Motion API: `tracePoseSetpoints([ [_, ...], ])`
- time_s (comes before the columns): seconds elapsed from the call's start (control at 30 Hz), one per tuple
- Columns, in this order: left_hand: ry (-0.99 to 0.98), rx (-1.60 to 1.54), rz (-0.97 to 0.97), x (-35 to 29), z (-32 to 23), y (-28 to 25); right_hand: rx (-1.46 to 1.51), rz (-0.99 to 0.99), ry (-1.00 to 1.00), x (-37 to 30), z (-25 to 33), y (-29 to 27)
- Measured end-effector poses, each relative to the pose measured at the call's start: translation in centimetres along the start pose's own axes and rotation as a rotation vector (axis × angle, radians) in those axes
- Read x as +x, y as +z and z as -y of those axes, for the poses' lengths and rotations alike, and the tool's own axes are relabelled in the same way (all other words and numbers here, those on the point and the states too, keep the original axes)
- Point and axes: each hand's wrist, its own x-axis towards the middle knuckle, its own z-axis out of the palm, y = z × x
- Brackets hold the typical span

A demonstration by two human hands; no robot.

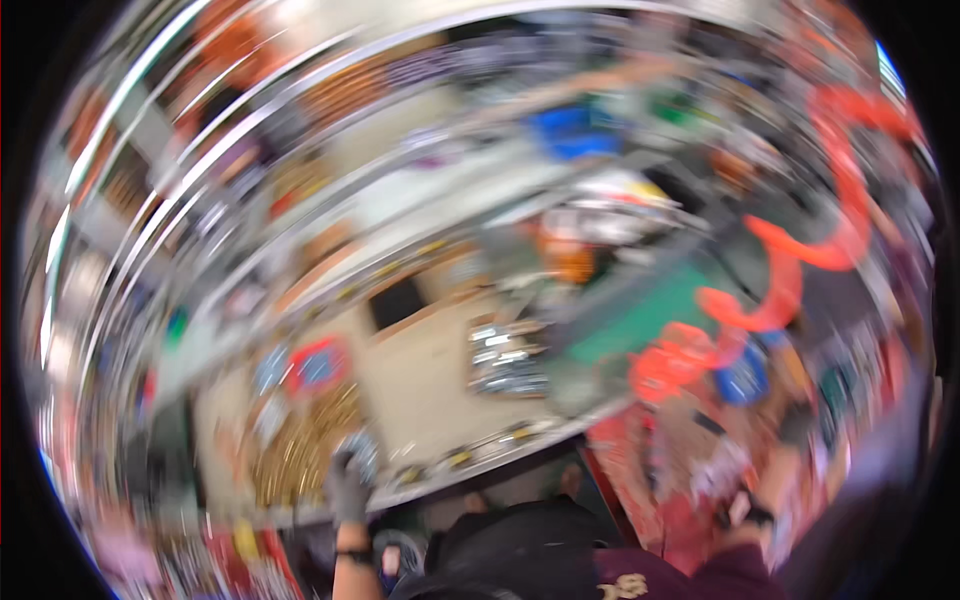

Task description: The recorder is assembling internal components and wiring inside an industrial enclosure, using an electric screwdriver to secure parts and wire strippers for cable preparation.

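Note:
The whole view is smeared by motion. My left hand [347,492], in a grey glove with a black band at the wrist, is at the near edge of the table. Right beside its fingers lies a clear, bluish bag-like thing [362,452]; whether the hand grips it cannot be made out. A pile of long brass-coloured parts [308,450] spreads just left of there. Out to the right, my right hand [795,424] appears as a dark grey glove past a maroon sleeve, close to a round blue thing [741,374]. Its fingers are too blurred to read.
An orange coiled hose [770,290] hangs across the right side. The beige tabletop [415,395] carries a red tray [318,365], a black square [397,302] and a stack of silvery packets [508,358]. A green surface [650,310] adjoins it. Shelving and benches stand beyond.

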Motion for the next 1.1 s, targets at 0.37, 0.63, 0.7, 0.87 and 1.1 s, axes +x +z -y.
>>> tracePoseSetpoints([
  [0.37,-0.454,0.163,-0.366,10.0,26.2,-17.1,-0.343,0.55,0.557,-13.2,-45.2,16.5],
  [0.63,-1.002,0.613,-0.325,22.0,53.1,-40.3,-0.487,0.529,0.352,-18.1,-55.1,19.1],
  [0.7,-1.029,0.727,-0.373,23.0,58.8,-43.8,-0.499,0.516,0.268,-18.5,-55.9,19.4],
  [0.87,-1.157,0.794,-0.236,25.6,65.7,-48.0,-0.537,0.467,0.065,-20.4,-55.1,19.0],
  [1.1,-1.094,0.842,-0.53,31.5,67.6,-47.0,-0.57,0.411,-0.141,-19.8,-50.6,19.8],
])
